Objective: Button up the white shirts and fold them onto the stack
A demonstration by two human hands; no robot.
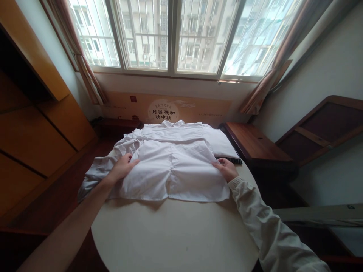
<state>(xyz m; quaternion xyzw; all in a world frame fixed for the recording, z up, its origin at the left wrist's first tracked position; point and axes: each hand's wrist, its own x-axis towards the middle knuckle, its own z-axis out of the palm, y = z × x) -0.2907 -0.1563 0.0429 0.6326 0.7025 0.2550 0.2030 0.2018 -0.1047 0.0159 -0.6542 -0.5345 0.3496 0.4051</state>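
Observation:
A white button-up shirt (187,170) lies spread on the round white table (176,234), its button line running down the middle and its hem towards me. At the shirt's left side my left hand (123,166) is closed, pinching the fabric edge between thumb and fingers. My right hand (226,169) grips the opposite side edge the same way; some of its fingers are hidden. Crumpled pale cloth (99,172), perhaps a sleeve, hangs over the table's left edge. Behind the shirt, more white fabric (176,130) lies in folds.
Under the right side sits a flat white piece (224,141) with a black striped edge (234,160). A brown wooden cabinet (255,143) stands beyond the table at right. Orange-brown cupboards (42,139) line the left. A barred window (170,37) with curtains (87,79) fills the back wall.

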